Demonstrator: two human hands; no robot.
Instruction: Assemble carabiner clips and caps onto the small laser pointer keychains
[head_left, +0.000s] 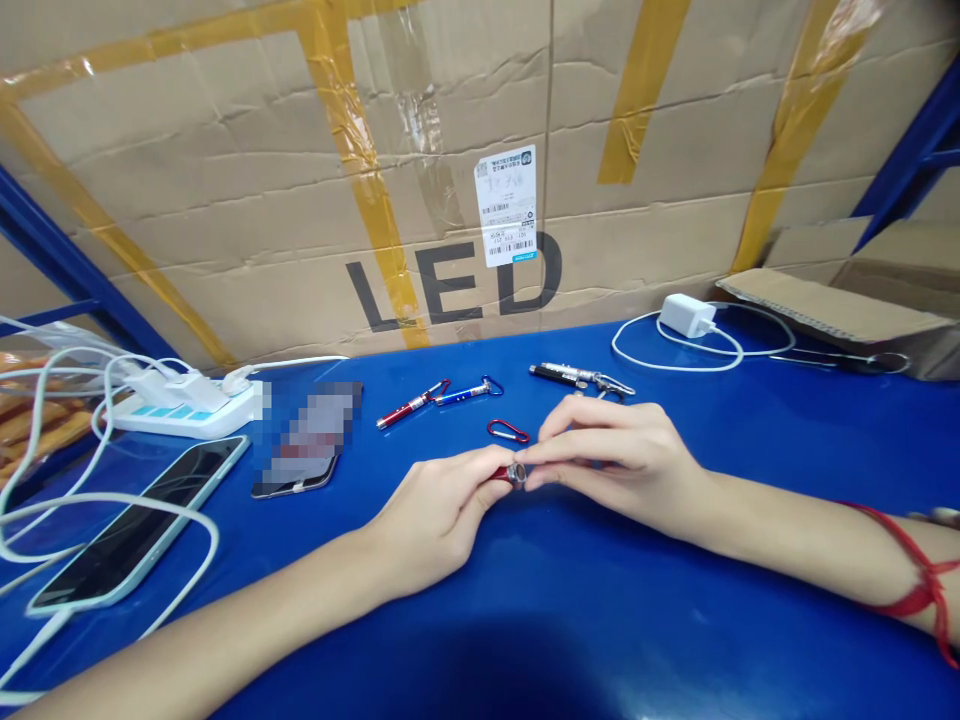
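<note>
My left hand (439, 510) is closed around a small red penlight (512, 474), with its round metal end poking out between thumb and fingers toward the right. Against that end come the fingertips of my right hand (637, 460), bent together in a pinch; whatever they hold, if anything, is hidden. Just behind the hands lies a loose red carabiner clip (508, 431). Farther back are a red penlight (403, 411) and a blue penlight (461, 394), each with a clip. A black penlight (556, 375) and a silver penlight (562, 371) lie beyond my right hand.
Left on the blue table (600, 620) are a phone (142, 530), another phone (311, 440), a power strip (191, 412) and tangled white cables. A white charger (686, 315) sits back right by an open cardboard box (840, 305). A large carton (300, 200) walls the back.
</note>
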